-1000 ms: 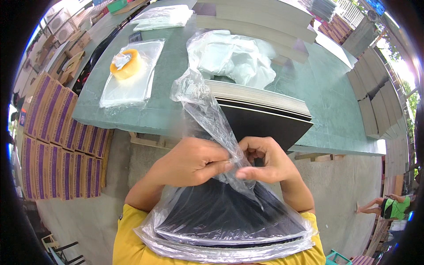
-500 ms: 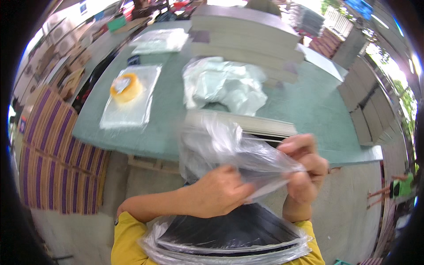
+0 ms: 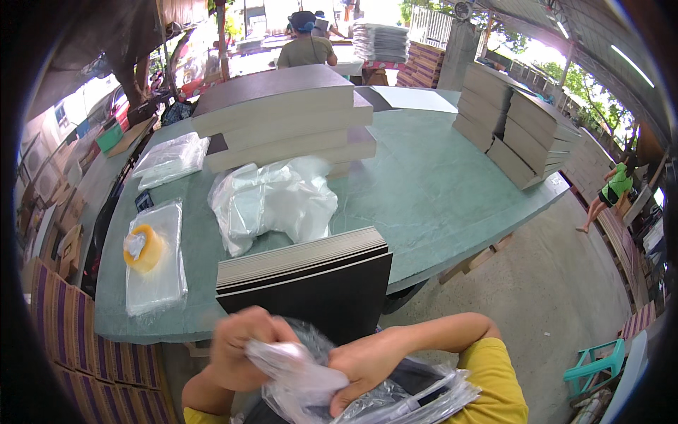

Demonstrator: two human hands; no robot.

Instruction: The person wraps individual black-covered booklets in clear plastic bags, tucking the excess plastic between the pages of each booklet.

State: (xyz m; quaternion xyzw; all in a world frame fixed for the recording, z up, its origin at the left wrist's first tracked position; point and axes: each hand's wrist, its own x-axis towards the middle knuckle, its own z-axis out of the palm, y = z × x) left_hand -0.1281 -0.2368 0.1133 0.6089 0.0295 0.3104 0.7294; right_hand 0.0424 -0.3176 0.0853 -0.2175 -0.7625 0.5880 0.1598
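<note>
My left hand [image 3: 240, 346] is closed on a bunched part of a clear plastic bag [image 3: 300, 374], a little blurred by motion. Beside it, my right hand [image 3: 371, 360] grips the same plastic, fingers bent inward. Below my hands, black sheets or boards in clear plastic [image 3: 424, 385] lie against my body, partly hidden by my right forearm. Just beyond my hands, a stack of black-faced boards [image 3: 318, 290] leans at the table's near edge, its pale edges showing on top. A heap of crumpled clear plastic [image 3: 275, 198] lies behind that stack.
On the green table [image 3: 417, 177], a yellowish tape roll [image 3: 145, 249] sits on flat plastic bags [image 3: 155, 290] at left. Large board stacks [image 3: 282, 106] stand at the back, others [image 3: 522, 131] at right. A green stool [image 3: 593, 367] and a person [image 3: 618, 185] are off to the right.
The view has turned, bringing more of the table's right side in. My hands have come lower and closer to my body with the bag, which is now bunched between them.
</note>
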